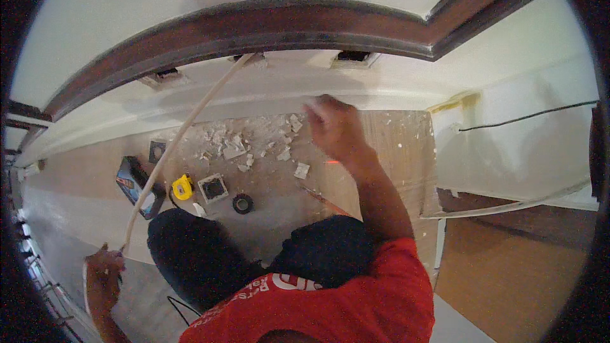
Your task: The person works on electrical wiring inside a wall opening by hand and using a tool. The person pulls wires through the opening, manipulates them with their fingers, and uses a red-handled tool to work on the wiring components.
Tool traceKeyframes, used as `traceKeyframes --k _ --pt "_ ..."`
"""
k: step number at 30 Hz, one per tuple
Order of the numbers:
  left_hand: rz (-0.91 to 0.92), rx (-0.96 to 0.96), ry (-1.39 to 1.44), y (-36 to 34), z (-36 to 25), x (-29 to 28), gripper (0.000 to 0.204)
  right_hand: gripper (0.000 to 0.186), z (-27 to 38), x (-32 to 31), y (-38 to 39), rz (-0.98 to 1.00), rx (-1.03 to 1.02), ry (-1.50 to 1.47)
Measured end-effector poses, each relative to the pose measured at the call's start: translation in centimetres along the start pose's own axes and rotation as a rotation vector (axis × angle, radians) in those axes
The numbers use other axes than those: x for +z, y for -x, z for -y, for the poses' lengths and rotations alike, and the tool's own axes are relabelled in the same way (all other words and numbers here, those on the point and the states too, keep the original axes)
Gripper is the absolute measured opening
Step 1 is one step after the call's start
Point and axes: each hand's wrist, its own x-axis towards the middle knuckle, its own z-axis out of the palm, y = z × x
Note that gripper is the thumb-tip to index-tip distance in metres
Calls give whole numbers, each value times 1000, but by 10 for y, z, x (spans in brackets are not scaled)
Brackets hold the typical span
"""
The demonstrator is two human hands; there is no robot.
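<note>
A long off-white cable [171, 143] slants from a square cut-out in the wall down to the lower left. My left hand [105, 273] is closed around its lower end; a small dark bit shows by the fingers, too unclear to name. In front of the wall, above the wooden floor, my right hand [333, 127] is raised, its fingers blurred and partly hidden. Plaster rubble [235, 146] lies below and left of it. Between the cable and my knees are a yellow tape measure [182, 187], a square white box [213, 188] and a black tape roll [243, 203].
Beside the cable lie a dark blue package [136, 184] and a small dark square piece [157, 151]. A thin orange-handled tool [327, 202] rests near my right knee. Another cut-out [353, 56] opens below the brown wall trim [305, 25]. A black wire [527, 117] crosses the right wall.
</note>
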Motion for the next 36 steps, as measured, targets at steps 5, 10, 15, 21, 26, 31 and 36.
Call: traceKeyframes --k 5,10,15,21,26,31,36 --pt "57 -350 86 -6 -2 9 7 45 70 24 -52 -19 -560 3" --pt "-160 -102 -183 -8 -10 -40 9 55 131 64 -87 199 -571 -144" --pt "-42 -57 -441 -16 -36 -63 12 39 132 97 -100 299 -567 -138" --pt "27 108 -586 -55 -48 -104 11 35 125 91 -59 524 -648 -152" --pt "304 370 -766 -118 -57 -66 8 33 94 70 -33 388 -776 -202" --pt "78 424 -1038 -153 -76 -108 10 30 115 76 -21 333 -626 -386" --pt "-140 375 -1028 -156 -102 -156 23 30 144 41 -40 327 -483 -473"
